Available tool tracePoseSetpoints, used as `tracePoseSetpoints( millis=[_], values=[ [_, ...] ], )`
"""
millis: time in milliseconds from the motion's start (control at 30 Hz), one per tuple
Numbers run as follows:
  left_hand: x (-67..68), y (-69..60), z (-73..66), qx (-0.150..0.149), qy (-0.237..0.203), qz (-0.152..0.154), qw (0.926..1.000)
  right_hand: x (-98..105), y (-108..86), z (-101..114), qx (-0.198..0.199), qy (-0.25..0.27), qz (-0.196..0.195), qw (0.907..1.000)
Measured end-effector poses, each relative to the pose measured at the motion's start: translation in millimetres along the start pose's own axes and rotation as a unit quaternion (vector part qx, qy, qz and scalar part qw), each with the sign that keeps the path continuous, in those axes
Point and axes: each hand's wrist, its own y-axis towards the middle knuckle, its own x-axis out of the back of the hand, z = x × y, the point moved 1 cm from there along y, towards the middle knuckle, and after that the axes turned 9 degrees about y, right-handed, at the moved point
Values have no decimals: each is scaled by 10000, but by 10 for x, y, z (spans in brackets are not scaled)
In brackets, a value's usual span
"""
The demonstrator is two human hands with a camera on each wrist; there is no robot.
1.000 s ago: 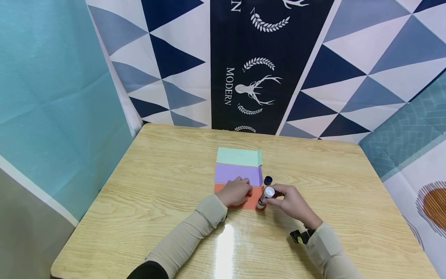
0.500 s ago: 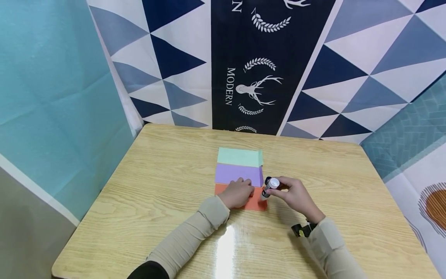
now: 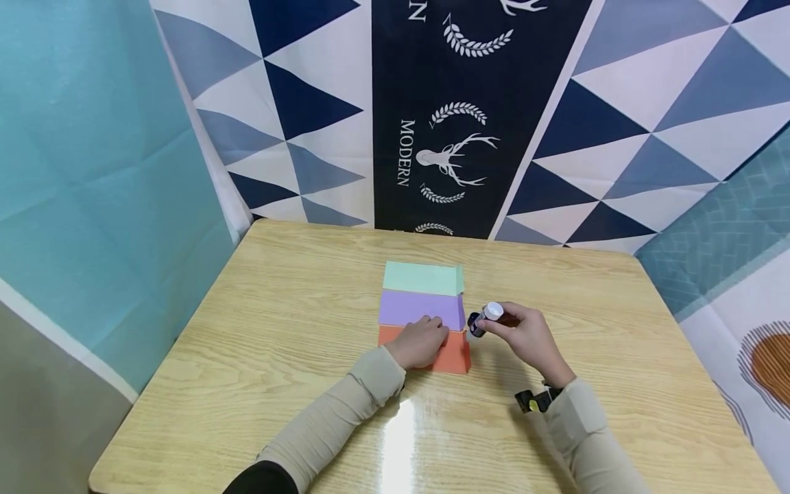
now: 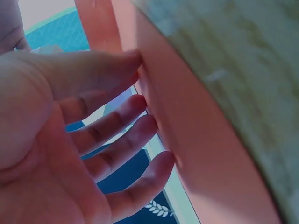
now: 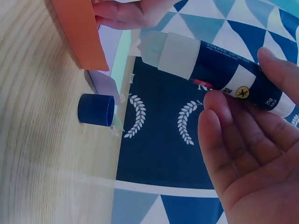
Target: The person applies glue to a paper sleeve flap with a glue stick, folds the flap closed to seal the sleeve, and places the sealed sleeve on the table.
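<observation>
My right hand pinches an uncapped glue stick between thumb and fingers, just right of the orange paper. In the right wrist view its dark blue barrel and pale, translucent tip show; the tip is apart from the paper and table. My left hand rests on the orange paper, and the left wrist view has its fingertips pressing the sheet. The orange paper's right edge is folded into a flap. The blue glue stick cap stands on the table beside the papers.
Beyond the orange paper lie a purple paper and a mint green paper, in a column with folded right edges. All rest on a wooden table. A patterned cloth hangs behind the table's back edge.
My right hand has lifted the glue stick off the orange paper's right flap and moved it up and right, towards the cap. The left hand stays on the orange paper.
</observation>
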Motion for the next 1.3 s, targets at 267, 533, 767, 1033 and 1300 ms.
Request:
tracePoseSetpoints(
  millis=[267, 533, 767, 1033, 1300],
  values=[
    [7, 0, -6, 0, -66, 84, 9999, 64, 20, -45, -1, 166, -156, 9997],
    [-7, 14, -5, -82, -168, -42, 9998, 132, 22, -76, -15, 247, -256, 9994],
    [-9, 20, -12, -39, -240, -14, 9997, 213, 26, -155, -248, 481, -589, 9968],
    [-19, 17, -43, -250, -174, -50, 9995, 240, 17, -153, -320, 440, -632, 9965],
    [-1, 26, -79, -312, 10, 344, 9989, 237, -2, -156, -398, 411, -675, 9961]
  ],
)
